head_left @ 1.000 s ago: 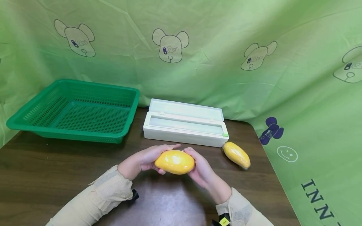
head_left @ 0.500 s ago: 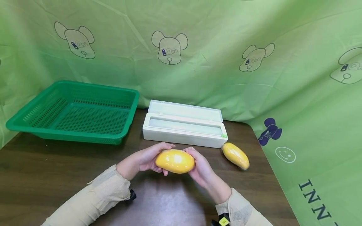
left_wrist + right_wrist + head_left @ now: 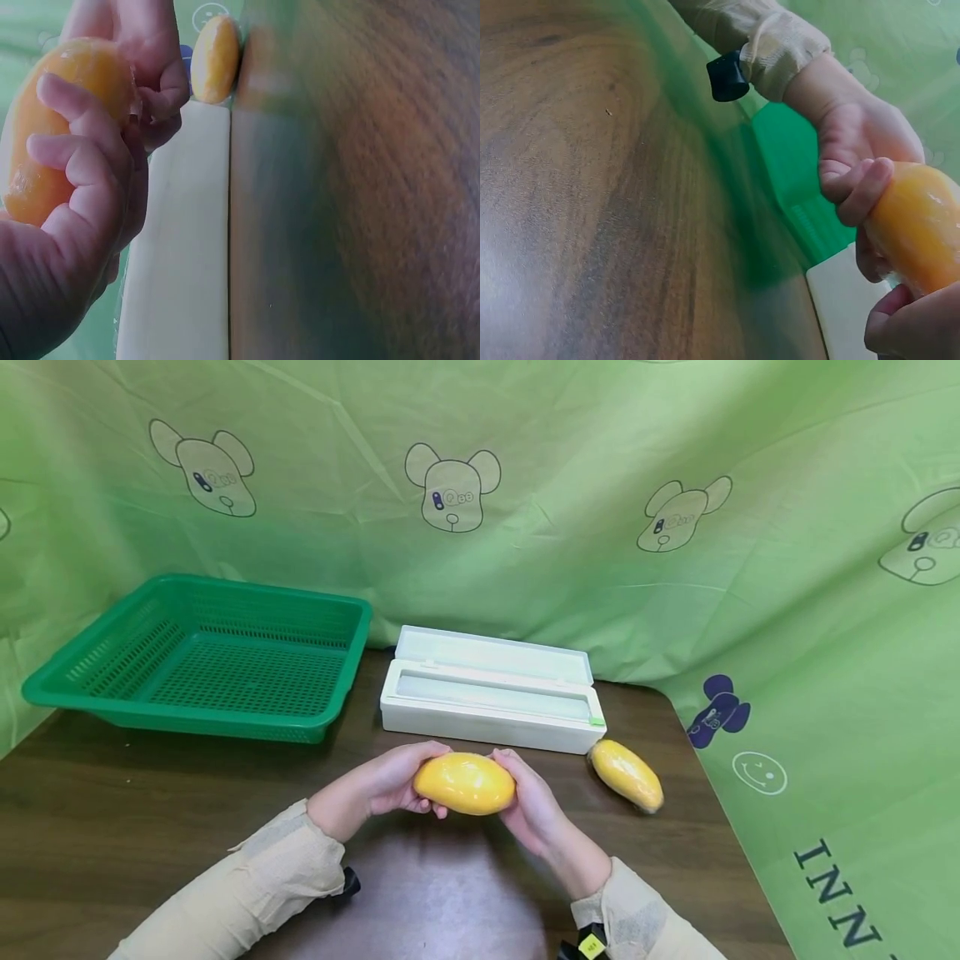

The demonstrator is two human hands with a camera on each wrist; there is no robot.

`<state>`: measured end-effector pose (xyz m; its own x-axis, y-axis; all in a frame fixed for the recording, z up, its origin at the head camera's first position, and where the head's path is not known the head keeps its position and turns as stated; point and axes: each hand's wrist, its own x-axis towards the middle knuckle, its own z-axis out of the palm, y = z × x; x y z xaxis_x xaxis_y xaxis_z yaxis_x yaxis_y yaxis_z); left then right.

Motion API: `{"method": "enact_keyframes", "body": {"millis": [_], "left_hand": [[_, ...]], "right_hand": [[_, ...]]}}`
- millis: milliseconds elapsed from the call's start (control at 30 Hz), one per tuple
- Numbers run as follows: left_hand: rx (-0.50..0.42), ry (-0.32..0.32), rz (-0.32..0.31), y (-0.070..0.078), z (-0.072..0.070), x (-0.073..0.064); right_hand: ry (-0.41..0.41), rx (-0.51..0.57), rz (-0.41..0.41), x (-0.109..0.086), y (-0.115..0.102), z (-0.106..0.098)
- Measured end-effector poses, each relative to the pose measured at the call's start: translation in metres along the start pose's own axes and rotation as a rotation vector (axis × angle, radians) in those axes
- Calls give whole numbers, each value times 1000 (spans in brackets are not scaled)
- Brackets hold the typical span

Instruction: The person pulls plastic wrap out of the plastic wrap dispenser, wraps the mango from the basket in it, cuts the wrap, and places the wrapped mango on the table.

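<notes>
Both hands hold one shiny yellow mango (image 3: 465, 783) above the middle of the table, and clear film shows on it in the wrist views. My left hand (image 3: 386, 781) grips its left end with curled fingers; in the left wrist view those fingers (image 3: 82, 150) wrap the mango (image 3: 37, 191). Around the right end curls my right hand (image 3: 534, 806). Just behind the hands is a white cling-film dispenser box (image 3: 487, 727), its lid (image 3: 491, 653) raised. A second yellow mango (image 3: 626, 775), also film-wrapped, lies on the table by the box's right front corner.
A green plastic basket (image 3: 217, 727) with slotted sides stands at the back left of the brown wooden table (image 3: 135, 827). Green printed cloth (image 3: 525, 568) hangs behind the table and down its right side.
The held mango has risen very slightly and turned a little between the hands. My left fingers have shifted slightly on it. The basket, box and second mango stay in place.
</notes>
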<state>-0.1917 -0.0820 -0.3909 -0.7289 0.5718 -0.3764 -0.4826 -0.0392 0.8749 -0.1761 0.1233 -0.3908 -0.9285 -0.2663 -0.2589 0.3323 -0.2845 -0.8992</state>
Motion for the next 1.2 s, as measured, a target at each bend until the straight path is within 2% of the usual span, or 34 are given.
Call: {"method": "enact_keyframes", "body": {"millis": [167, 367, 600, 700, 767, 900, 1067, 1200], "left_hand": [[-30, 48, -18, -2, 3, 1], [-75, 136, -4, -6, 9, 3], [-146, 163, 31, -10, 17, 7], [-155, 168, 43, -10, 17, 8], [-138, 160, 50, -9, 16, 7], [-65, 130, 55, -7, 10, 6], [1, 123, 58, -6, 5, 4], [15, 131, 42, -7, 1, 3]], "right_hand": [[86, 73, -17, 1, 4, 6], [123, 158, -44, 3, 6, 12], [227, 176, -116, 6, 8, 19], [232, 189, -145, 6, 7, 21], [204, 190, -153, 5, 7, 20], [140, 98, -120, 3, 6, 15], [80, -135, -68, 1, 3, 6], [47, -254, -15, 1, 1, 1]]}}
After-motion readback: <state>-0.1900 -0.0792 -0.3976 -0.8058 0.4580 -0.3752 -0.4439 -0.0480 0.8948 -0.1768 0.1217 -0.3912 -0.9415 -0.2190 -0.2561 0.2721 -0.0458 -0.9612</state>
